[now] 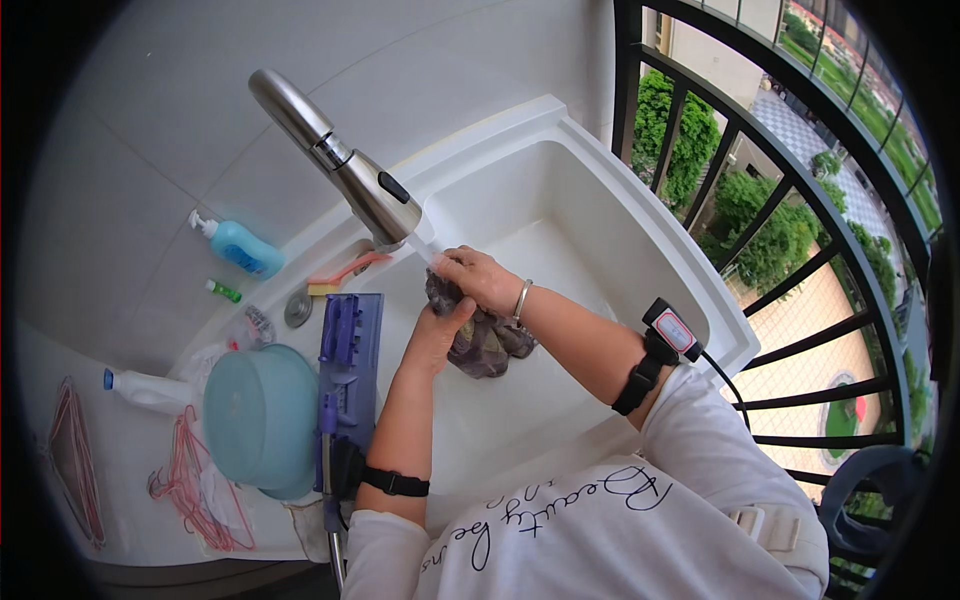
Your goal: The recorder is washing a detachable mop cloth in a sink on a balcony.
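A wet, dark purple-brown cloth (480, 349) is bunched up in both hands inside the white laundry sink (517, 420). My right hand (480, 279), with a silver bangle at its wrist, grips the top of the cloth from above. Just below it, my left hand (442, 334) clasps the same cloth, thumb raised. Folds of the cloth hang down into the basin; whether they touch its bottom I cannot tell. Over my right hand points the brushed-metal faucet (375, 195), and water runs from its spout onto my fingers and the cloth.
Left of my left arm stands a purple flat mop head (352, 360) beside a light-blue plastic basin (255, 420). The ledge bears a blue pump bottle (244, 247), a scrub brush (326, 285), a white bottle (154, 390) and pink hangers (191, 480). A black railing (750, 135) borders the right.
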### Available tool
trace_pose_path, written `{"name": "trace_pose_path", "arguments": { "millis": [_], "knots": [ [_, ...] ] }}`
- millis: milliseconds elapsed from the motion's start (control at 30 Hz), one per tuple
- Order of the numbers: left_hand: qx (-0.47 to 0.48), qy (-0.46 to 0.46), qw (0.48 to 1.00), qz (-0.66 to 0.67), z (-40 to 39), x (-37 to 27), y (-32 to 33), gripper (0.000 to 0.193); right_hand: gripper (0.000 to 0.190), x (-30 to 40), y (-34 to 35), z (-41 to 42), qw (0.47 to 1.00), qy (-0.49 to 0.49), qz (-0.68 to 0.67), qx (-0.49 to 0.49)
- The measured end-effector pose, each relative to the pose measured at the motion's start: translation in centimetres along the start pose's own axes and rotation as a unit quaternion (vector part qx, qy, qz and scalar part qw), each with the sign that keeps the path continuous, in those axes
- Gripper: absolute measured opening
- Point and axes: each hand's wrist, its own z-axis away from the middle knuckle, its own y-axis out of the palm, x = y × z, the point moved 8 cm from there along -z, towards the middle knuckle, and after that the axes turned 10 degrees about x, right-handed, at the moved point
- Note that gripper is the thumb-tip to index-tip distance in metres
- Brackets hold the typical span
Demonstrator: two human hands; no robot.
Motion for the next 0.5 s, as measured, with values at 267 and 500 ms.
{"name": "trace_pose_path", "arguments": {
  "millis": [267,500],
  "knots": [
    [-0.082,0.146,0.986,-0.011,0.0,-5.7,-0.2,0.033,0.091,-1.2,-0.2,0.4,0.980,-0.077,-0.096,0.159],
    [-0.052,0.196,0.941,0.271,-0.7,-8.3,0.7,0.040,0.079,-11.5,1.2,1.4,0.984,-0.004,0.094,0.153]
  ]
}}
